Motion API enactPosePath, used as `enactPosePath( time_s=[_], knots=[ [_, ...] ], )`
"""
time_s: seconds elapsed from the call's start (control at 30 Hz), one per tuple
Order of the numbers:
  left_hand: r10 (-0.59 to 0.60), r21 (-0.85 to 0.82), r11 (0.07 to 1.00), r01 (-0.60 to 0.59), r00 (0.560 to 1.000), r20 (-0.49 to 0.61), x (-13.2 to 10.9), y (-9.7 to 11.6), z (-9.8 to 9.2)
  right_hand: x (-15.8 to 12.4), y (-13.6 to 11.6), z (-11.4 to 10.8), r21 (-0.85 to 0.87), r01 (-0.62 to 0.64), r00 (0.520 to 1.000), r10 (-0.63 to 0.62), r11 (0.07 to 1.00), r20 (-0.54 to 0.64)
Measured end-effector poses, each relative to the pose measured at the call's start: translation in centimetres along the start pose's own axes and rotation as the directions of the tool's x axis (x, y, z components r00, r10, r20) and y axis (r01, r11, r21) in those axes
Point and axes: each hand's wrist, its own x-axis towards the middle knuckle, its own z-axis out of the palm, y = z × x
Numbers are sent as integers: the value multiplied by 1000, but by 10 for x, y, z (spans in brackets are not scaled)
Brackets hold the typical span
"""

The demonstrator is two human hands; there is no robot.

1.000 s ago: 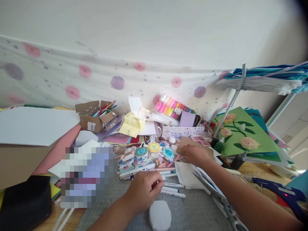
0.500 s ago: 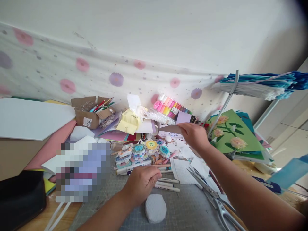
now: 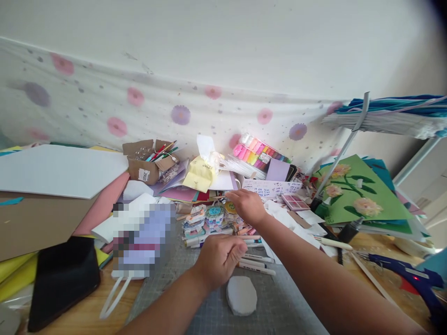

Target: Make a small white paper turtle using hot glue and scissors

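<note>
At twelve o'clock we see a white cloth [image 3: 167, 111] with pink and purple flowers hung along the wall. At ten o'clock lies a white board [image 3: 56, 170], with a small cardboard box [image 3: 148, 165] of pens just beside it. At two o'clock we find a green card [image 3: 359, 197] with paper flowers. At four o'clock rests a blue glue gun [image 3: 407, 274], and at eight o'clock a black pouch [image 3: 63, 279] on the wooden table [image 3: 84, 318].

Cluster of round, scalloped paper stickers in blue, yellow and white [image 3: 213, 217], lying flat among marker pens.
</note>
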Motion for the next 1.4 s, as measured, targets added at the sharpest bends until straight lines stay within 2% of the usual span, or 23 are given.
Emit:
enactPosePath(
  time_s=[0.2, 0.47, 0.6, 0.77, 0.9, 0.97, 1.03, 1.1, 1.17, 1.27, 1.4],
  knots=[
    [-15, -45, 999, 12, 997, -74, 2, 3, 1, -5, 2, 6, 16, -32, 999, 33, 999, -34],
    [-40, -101, 994, 31, 995, -91, 3, 3, -1, -2, -2, 7, 14, 71, 995, -69, 997, -71],
    [-160, -270, 954, 128, 982, -102, 2, 4, -2, -4, 1, 6, 0, 106, 987, -106, 994, -123],
    [-372, -508, 822, 257, 918, -139, 6, 4, 0, -8, 4, 4, 13, 155, 966, -148, 988, -214],
    [-574, -731, 609, 308, 808, -137, 13, -1, -2, -14, -4, -1, 47, 213, 937, -191, 976, -294],
    [-662, -826, 470, 311, 743, -97, 16, -5, -4, -19, -10, -4, 68, 236, 917, -200, 969, -344],
    [-712, -883, 345, 320, 702, -24, 18, -7, -5, -26, -17, -6, 94, 254, 894, -197, 963, -403],
    [-725, -908, 253, 334, 687, 51, 19, -7, -5, -34, -23, -6, 125, 269, 870, -185, 955, -457],
    [-725, -922, 199, 331, 683, 89, 18, -6, -5, -43, -28, -6, 158, 278, 852, -167, 947, -496],
    [-742, -943, 166, 288, 666, 73, 17, -6, -3, -56, -31, -3, 221, 219, 825, -59, 951, -562],
    [-761, -954, 144, 265, 645, 64, 18, -8, -2, -70, -31, 1, 379, -15, 717, 274, 925, -641]
  ],
)
